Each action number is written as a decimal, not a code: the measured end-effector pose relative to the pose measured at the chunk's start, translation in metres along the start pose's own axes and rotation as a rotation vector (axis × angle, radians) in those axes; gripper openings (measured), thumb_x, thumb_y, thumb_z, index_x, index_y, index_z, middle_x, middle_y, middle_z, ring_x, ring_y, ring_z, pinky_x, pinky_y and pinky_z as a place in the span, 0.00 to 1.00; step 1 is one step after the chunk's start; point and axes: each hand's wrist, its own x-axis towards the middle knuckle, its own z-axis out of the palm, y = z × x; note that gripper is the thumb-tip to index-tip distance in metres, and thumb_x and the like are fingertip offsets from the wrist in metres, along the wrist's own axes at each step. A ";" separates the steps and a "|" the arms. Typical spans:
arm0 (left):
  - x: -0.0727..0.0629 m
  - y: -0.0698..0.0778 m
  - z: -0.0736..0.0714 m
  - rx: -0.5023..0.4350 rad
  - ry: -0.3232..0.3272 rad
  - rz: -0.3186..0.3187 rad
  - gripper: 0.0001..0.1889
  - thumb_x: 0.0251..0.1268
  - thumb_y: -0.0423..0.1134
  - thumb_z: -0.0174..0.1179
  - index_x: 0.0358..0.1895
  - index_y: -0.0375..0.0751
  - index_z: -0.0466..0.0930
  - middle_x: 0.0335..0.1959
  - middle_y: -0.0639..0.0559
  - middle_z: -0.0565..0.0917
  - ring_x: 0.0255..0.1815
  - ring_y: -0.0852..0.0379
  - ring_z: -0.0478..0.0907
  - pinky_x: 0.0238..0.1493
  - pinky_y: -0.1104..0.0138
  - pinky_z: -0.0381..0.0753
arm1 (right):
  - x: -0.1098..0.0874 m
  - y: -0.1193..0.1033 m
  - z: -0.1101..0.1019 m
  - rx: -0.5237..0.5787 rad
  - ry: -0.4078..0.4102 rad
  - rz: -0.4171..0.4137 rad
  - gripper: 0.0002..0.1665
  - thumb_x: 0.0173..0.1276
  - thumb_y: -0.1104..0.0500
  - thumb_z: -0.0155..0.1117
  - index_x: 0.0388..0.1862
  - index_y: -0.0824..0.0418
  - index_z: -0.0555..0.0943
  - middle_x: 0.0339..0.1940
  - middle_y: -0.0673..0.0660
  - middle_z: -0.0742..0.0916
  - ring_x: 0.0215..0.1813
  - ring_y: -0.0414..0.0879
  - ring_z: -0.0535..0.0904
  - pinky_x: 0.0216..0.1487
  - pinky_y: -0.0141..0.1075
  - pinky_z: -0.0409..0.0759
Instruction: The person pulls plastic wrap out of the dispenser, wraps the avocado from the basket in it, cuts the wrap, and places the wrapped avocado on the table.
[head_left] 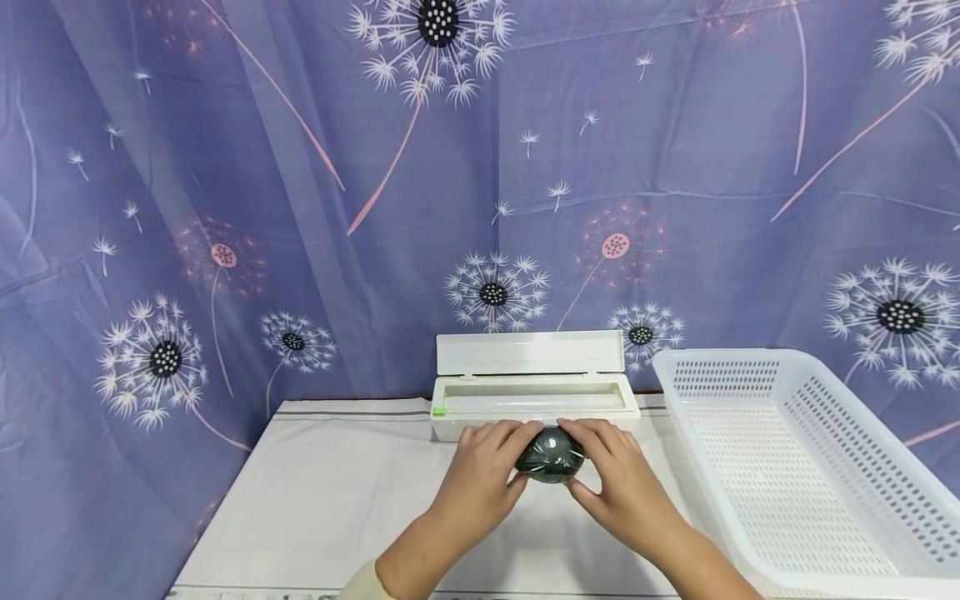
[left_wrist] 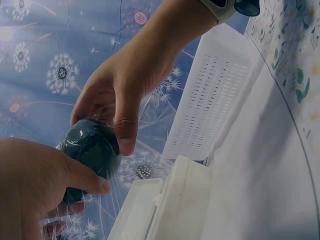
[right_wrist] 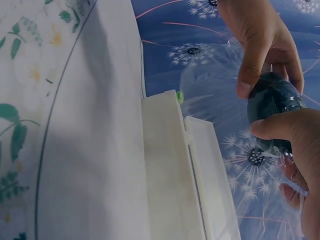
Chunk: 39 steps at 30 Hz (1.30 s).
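A dark green, glossy rounded object (head_left: pixel 551 455) is wrapped in clear cling film, held up over the table's middle between both hands. My left hand (head_left: pixel 483 467) grips its left side, with the thumb beneath in the head view. Opposite it, my right hand (head_left: pixel 622 479) holds the right side between thumb and fingers. Loose folds of cling film (right_wrist: pixel 212 75) trail around the object in the right wrist view. Just behind the hands stands a white cling film dispenser (head_left: pixel 534 423), its lid (head_left: pixel 528 353) raised and a pale roll (head_left: pixel 534 402) inside.
A white perforated plastic basket (head_left: pixel 716 508) stands on the right side of the table. White cloth (head_left: pixel 330 492) covers the tabletop, with a printed leaf border (left_wrist: pixel 300 80) at the near edge. A purple dandelion-print curtain (head_left: pixel 390 275) hangs close behind the table.
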 end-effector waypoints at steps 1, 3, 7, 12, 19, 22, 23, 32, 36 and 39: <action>-0.001 0.000 0.001 -0.003 -0.004 -0.002 0.35 0.48 0.37 0.79 0.63 0.54 0.76 0.51 0.58 0.85 0.50 0.58 0.84 0.48 0.64 0.74 | -0.001 0.000 0.001 -0.004 -0.003 -0.002 0.46 0.43 0.63 0.79 0.67 0.58 0.76 0.54 0.50 0.82 0.52 0.46 0.80 0.56 0.36 0.67; -0.005 -0.001 0.003 -0.010 -0.013 -0.003 0.35 0.48 0.38 0.79 0.63 0.54 0.76 0.51 0.59 0.85 0.50 0.58 0.84 0.47 0.64 0.73 | -0.004 0.000 0.002 -0.011 -0.015 -0.004 0.46 0.44 0.62 0.80 0.67 0.59 0.76 0.54 0.50 0.82 0.52 0.46 0.80 0.55 0.36 0.67; -0.010 -0.001 0.007 -0.029 -0.059 -0.020 0.36 0.50 0.38 0.78 0.65 0.55 0.75 0.52 0.59 0.84 0.51 0.58 0.83 0.47 0.64 0.73 | -0.011 0.000 0.004 -0.028 -0.047 0.000 0.46 0.43 0.60 0.82 0.66 0.58 0.77 0.54 0.49 0.82 0.52 0.45 0.80 0.55 0.37 0.68; -0.015 -0.001 0.012 -0.043 -0.093 -0.027 0.36 0.51 0.40 0.78 0.65 0.55 0.74 0.54 0.59 0.84 0.54 0.58 0.83 0.50 0.63 0.75 | -0.016 0.000 0.006 -0.036 -0.083 0.009 0.45 0.43 0.58 0.83 0.65 0.57 0.78 0.53 0.47 0.83 0.51 0.44 0.79 0.54 0.38 0.70; -0.020 -0.002 0.017 -0.025 -0.099 -0.025 0.37 0.50 0.41 0.78 0.66 0.56 0.74 0.56 0.59 0.83 0.55 0.58 0.82 0.50 0.64 0.74 | -0.020 0.003 0.010 -0.031 -0.101 0.004 0.45 0.43 0.56 0.83 0.64 0.56 0.78 0.52 0.45 0.83 0.51 0.43 0.80 0.55 0.40 0.72; -0.022 -0.002 0.021 -0.017 -0.103 -0.037 0.37 0.50 0.41 0.78 0.67 0.56 0.73 0.55 0.59 0.84 0.55 0.58 0.83 0.49 0.65 0.73 | -0.021 0.004 0.011 -0.034 -0.106 0.003 0.45 0.42 0.56 0.83 0.64 0.55 0.78 0.53 0.45 0.83 0.51 0.43 0.80 0.55 0.40 0.72; -0.023 -0.002 0.022 -0.014 -0.103 -0.041 0.38 0.50 0.41 0.78 0.67 0.56 0.73 0.55 0.59 0.84 0.55 0.58 0.83 0.49 0.65 0.72 | -0.022 0.005 0.012 -0.035 -0.108 0.002 0.45 0.43 0.55 0.83 0.64 0.55 0.78 0.53 0.45 0.83 0.51 0.43 0.80 0.55 0.40 0.72; -0.027 -0.002 0.029 0.016 -0.090 -0.049 0.40 0.48 0.41 0.78 0.69 0.54 0.72 0.54 0.59 0.83 0.51 0.59 0.83 0.48 0.67 0.70 | -0.025 0.007 0.015 -0.048 -0.135 0.004 0.43 0.44 0.53 0.83 0.63 0.56 0.79 0.53 0.45 0.84 0.52 0.43 0.80 0.58 0.39 0.72; -0.028 -0.001 0.030 0.023 -0.118 -0.072 0.43 0.48 0.43 0.78 0.72 0.52 0.70 0.56 0.56 0.82 0.53 0.57 0.83 0.49 0.65 0.70 | -0.026 0.008 0.017 -0.047 -0.149 0.013 0.43 0.44 0.52 0.83 0.62 0.57 0.79 0.52 0.45 0.84 0.53 0.43 0.81 0.58 0.39 0.73; -0.030 0.000 0.031 0.024 -0.138 -0.089 0.46 0.49 0.45 0.79 0.74 0.52 0.67 0.59 0.54 0.81 0.56 0.55 0.82 0.51 0.63 0.72 | -0.027 0.009 0.019 -0.044 -0.155 0.019 0.43 0.45 0.51 0.83 0.62 0.57 0.79 0.52 0.44 0.84 0.52 0.42 0.81 0.58 0.39 0.73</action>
